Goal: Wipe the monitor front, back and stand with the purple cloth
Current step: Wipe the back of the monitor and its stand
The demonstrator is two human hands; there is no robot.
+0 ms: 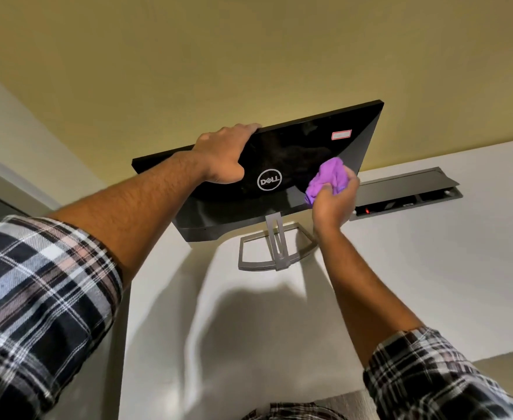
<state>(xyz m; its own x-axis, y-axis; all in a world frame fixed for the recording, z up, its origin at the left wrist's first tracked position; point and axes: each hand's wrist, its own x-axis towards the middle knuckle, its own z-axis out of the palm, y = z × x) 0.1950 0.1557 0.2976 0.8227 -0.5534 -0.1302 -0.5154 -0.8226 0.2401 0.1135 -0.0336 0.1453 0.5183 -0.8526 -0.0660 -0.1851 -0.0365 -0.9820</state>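
Left hand (223, 156), fingers curled over the top edge, steadies the glossy black monitor (279, 153) on the white desk (400, 268) while right hand (332, 201), fingers clenched around the bunched purple cloth (329, 180), wipes its back.

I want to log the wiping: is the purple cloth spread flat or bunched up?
Bunched up: the purple cloth is a crumpled wad in the right hand.

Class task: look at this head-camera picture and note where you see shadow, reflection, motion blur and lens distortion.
Head view: soft shadows of the arms fall on the white desk; the monitor has a glossy back with faint reflections; the right hand and purple cloth are slightly motion-blurred, while the left hand is sharper; the wide-angle lens bends the desk edges and enlarges the near sleeves.
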